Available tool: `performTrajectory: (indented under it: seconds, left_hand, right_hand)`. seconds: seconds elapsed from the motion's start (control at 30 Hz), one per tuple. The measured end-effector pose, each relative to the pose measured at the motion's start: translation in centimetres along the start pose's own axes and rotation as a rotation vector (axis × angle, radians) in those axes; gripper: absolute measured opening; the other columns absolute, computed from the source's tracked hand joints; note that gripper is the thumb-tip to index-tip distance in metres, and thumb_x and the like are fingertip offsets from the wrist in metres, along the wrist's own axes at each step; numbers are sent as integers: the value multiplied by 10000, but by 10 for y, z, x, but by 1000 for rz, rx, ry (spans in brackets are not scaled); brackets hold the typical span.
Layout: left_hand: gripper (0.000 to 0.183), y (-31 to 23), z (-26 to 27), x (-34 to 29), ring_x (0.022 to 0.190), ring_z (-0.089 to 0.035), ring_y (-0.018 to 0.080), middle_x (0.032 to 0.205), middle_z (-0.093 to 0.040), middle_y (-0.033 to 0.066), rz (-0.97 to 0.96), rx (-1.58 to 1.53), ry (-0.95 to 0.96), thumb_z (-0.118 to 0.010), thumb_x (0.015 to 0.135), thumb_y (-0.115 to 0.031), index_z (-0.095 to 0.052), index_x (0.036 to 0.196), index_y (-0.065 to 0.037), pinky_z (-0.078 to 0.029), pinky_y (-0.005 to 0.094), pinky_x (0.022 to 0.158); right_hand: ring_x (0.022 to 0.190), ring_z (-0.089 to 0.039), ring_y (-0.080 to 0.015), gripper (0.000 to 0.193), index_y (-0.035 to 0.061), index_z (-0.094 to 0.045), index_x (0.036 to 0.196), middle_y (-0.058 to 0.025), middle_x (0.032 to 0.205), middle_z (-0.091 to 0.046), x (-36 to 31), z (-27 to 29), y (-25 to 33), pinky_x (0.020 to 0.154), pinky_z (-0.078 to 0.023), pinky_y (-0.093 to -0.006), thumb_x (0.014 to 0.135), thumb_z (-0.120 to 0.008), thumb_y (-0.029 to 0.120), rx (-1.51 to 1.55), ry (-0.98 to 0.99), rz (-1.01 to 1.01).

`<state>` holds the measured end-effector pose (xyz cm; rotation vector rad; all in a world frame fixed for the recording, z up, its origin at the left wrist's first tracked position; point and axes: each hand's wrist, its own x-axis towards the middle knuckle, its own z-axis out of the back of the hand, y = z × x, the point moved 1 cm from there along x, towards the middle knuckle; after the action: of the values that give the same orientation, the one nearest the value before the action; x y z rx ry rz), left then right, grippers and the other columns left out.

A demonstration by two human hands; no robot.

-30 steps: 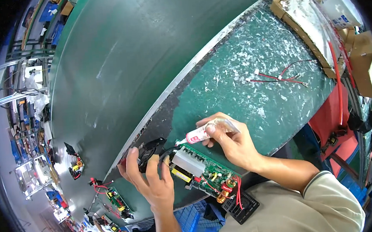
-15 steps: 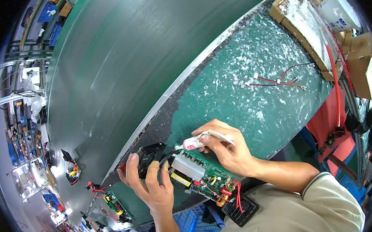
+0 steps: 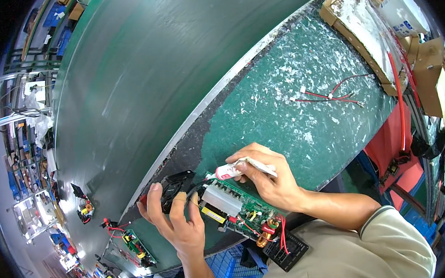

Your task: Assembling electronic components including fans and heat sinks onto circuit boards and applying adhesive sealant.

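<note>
1. The right hand (image 3: 271, 174) pinches a white tube (image 3: 227, 171), tip at the circuit board's (image 3: 250, 209) far-left end.
2. The left hand (image 3: 182, 227) spreads its fingers at a black part (image 3: 176, 185); I cannot tell whether it grips.
3. The board sits at the desk's (image 3: 262, 110) near edge.
4. Wires (image 3: 330, 97) lie toward the right edge.

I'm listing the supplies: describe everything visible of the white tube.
The white tube has reddish print toward its nozzle end and looks soft-walled, its tail flattened and creased. The right hand grips its rear half, nozzle pointing left over one end of the green circuit board; whether the tip touches is unclear.
</note>
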<state>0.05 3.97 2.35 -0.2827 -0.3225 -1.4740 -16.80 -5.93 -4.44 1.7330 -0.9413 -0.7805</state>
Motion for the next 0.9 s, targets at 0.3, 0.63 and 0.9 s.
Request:
performTrajectory:
  seconds: [0.3,0.63,0.9]
  left_hand:
    - [386,1,0,-1,1203,-480,391,1291,-490,209,8,-13,5,-758,750,-102,-534,1064,-82,-302,605,1054]
    - [399,2,-1,1,1187,-482,404,1287,-490,208,6,-26,-11,-764,737,-80,-533,1063,-80,-312,598,1046]
    - [385,1,1,2,1186,-479,406,1293,-485,216,0,-19,-15,-756,748,-77,-535,1063,-73,-316,598,1042]
  right_hand:
    - [754,-603,-126,169,-41,-634,1067,-123,1000,-597,0,1,-2,675,-508,-259,943,-531,9,-77,12,62]
    - [760,-612,-133,168,-36,-633,1068,-123,1006,-597,0,1,-4,681,-519,-255,937,-532,-5,-97,12,85]
    - [777,-616,-132,169,-28,-633,1069,-122,1020,-594,0,0,-5,682,-521,-257,931,-536,-19,-115,13,93]
